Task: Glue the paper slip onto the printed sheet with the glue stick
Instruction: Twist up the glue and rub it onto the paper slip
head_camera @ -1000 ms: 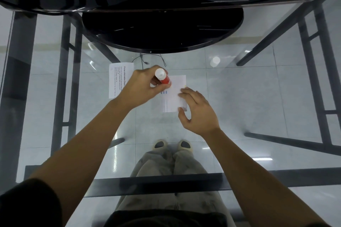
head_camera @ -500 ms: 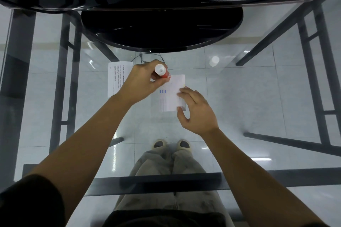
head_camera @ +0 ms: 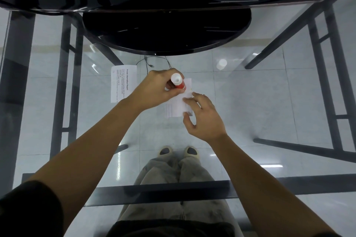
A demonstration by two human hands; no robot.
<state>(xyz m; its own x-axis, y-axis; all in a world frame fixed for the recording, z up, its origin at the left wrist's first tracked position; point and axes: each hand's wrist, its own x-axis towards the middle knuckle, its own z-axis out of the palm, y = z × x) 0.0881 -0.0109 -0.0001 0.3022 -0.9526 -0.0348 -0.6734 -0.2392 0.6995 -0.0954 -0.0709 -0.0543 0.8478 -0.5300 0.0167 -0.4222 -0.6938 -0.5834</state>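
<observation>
A small white paper slip [head_camera: 176,107] lies on the glass table, partly under both hands. My left hand [head_camera: 156,89] grips a red glue stick [head_camera: 178,82] with a white end, tilted, its lower end down on the slip's far part. My right hand [head_camera: 202,115] rests its fingertips on the slip's right edge and pins it flat. The printed sheet [head_camera: 123,84], white with lines of text, lies on the glass just left of my left hand, apart from the slip.
A black Samsung monitor's round base [head_camera: 165,32] stands right behind the papers. A small white cap [head_camera: 221,64] lies on the glass to the far right. Dark table frame bars [head_camera: 163,188] run along the near edge and sides. My legs show through the glass.
My left hand has carried the glue stick a little away from me and to the right across the slip. My right hand has stayed on the slip's right edge.
</observation>
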